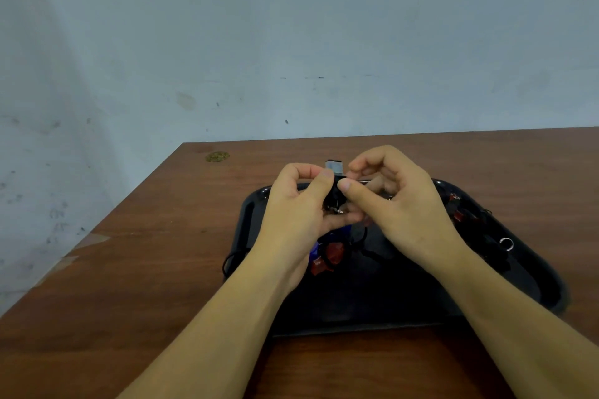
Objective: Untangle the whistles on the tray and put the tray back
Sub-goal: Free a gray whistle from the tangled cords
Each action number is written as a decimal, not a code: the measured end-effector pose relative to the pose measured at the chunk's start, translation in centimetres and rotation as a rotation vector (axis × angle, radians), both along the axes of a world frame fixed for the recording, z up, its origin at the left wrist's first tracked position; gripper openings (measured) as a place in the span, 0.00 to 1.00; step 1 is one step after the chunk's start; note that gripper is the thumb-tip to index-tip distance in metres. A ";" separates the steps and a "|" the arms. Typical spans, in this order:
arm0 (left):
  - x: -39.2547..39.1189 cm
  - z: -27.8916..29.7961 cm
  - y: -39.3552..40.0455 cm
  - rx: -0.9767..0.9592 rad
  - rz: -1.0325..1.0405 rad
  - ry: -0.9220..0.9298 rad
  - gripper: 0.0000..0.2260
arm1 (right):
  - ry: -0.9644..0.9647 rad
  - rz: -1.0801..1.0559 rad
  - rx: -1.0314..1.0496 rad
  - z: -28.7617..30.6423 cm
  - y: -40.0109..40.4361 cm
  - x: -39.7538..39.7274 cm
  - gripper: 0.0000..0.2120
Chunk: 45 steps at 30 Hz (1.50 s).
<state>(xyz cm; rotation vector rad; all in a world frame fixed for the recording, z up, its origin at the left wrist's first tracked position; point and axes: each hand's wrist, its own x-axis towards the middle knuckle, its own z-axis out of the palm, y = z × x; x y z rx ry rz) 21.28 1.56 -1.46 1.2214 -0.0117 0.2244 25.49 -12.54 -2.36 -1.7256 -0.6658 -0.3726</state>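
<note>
- Whistles' tray (534, 282): black, shallow, on wooden table (146, 269) near its front edge, directly under both hands.
- Left hand (299, 204): raised over tray; thumb and fingers curled, pinching a dark whistle (334, 168) w/ pale end showing above the thumb.
- Right hand (398, 201): fingers curled, thumb tip pressed vs. the same dark piece or its cord; exact contact unclear.
- Tangle (330, 254): red and blue whistle parts w/ black cords, hanging below left hand down to tray floor.
- Loose items at tray's right side: red pieces (460, 212), black cord, small metal ring (506, 243); whether already freed, can't tell.
- Cord loop (228, 261): spills over tray's left rim onto table.
- Step (judged): mid-untangling, one whistle being worked free; tray return not yet due.
- Next move (judged): needs a steady left-hand hold while right hand feeds cord or ring out of the knot; no hard pulls.
- Hidden/unclear: knot itself behind fingers; whistle count; dark cords merge w/ black tray; tray's near-left corner covered by left forearm.
</note>
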 end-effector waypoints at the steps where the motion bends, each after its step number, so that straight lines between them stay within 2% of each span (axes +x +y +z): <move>1: 0.1 0.0 0.0 0.009 -0.011 -0.001 0.04 | 0.033 0.018 0.025 0.0 0.0 0.1 0.08; 12: 0.0 0.1 0.2 0.195 -0.038 -0.028 0.08 | 0.261 0.160 0.124 0.2 -0.5 0.6 0.12; 18: 0.4 -0.3 0.6 0.234 0.006 0.028 0.09 | 0.291 0.192 0.100 0.4 -0.4 0.2 0.16; 20: 0.4 -0.3 0.7 0.235 -0.005 0.029 0.09 | 0.280 0.191 0.089 0.5 -0.4 0.1 0.16; 24: 0.3 -0.3 0.6 0.263 -0.022 0.017 0.09 | 0.189 0.112 0.080 0.6 -0.5 0.2 0.06; 27: 0.2 -0.2 0.5 0.256 -0.001 0.014 0.11 | 0.152 0.101 0.085 0.7 -0.9 0.4 0.04; 32: 0.3 0.1 0.7 0.172 0.068 0.006 0.14 | 0.079 0.095 -0.059 0.7 -1.8 0.8 0.03; 35: 0.5 0.1 0.5 0.201 0.116 -0.021 0.13 | 0.071 0.005 -0.045 0.8 -2.5 1.3 0.04; 38: 0.9 -0.1 0.6 0.293 0.184 -0.048 0.12 | 0.067 -0.178 -0.092 0.5 -3.6 2.4 0.05; 45: 0.7 -0.5 0.8 0.522 0.273 -0.083 0.16 | 0.036 -0.452 -0.488 0.0 -4.0 2.8 0.07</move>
